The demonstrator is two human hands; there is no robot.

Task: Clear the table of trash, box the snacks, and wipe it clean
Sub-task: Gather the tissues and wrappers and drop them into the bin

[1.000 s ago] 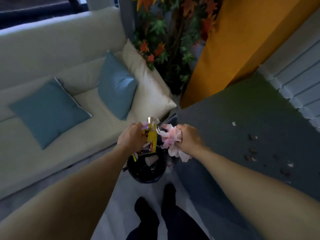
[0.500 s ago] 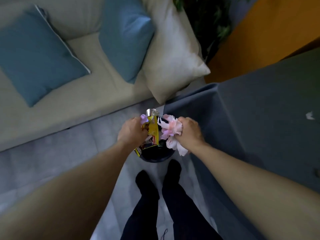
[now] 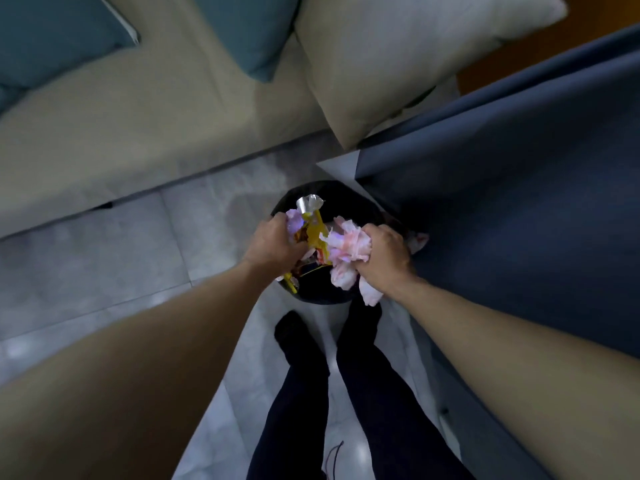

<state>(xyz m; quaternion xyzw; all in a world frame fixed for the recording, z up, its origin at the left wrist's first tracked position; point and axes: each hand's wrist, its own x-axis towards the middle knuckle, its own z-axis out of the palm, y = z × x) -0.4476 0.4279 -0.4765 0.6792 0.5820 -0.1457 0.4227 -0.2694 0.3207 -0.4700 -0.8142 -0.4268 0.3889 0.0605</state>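
A round black trash bin (image 3: 334, 194) stands on the floor at the table's corner, just in front of my feet. Above its opening my left hand (image 3: 273, 245) grips a bunch of crumpled snack wrappers (image 3: 311, 223), yellow and silver with a bit of purple. Beside it my right hand (image 3: 386, 251) clutches a wad of pink and white tissue (image 3: 346, 249), with loose ends hanging down over the bin's rim. The two bundles almost touch. The bin's inside is mostly hidden by my hands and the trash.
The table under a dark blue cloth (image 3: 519, 202) fills the right side. A beige sofa (image 3: 138, 133) with teal cushions (image 3: 52, 32) and a cream pillow (image 3: 398, 57) runs along the top. Pale tiled floor (image 3: 104, 265) lies to the left. My legs (image 3: 346, 393) stand below the bin.
My view has tilted down and closed in on the bin. Both hands, still holding their trash, now sit directly over the bin's opening.
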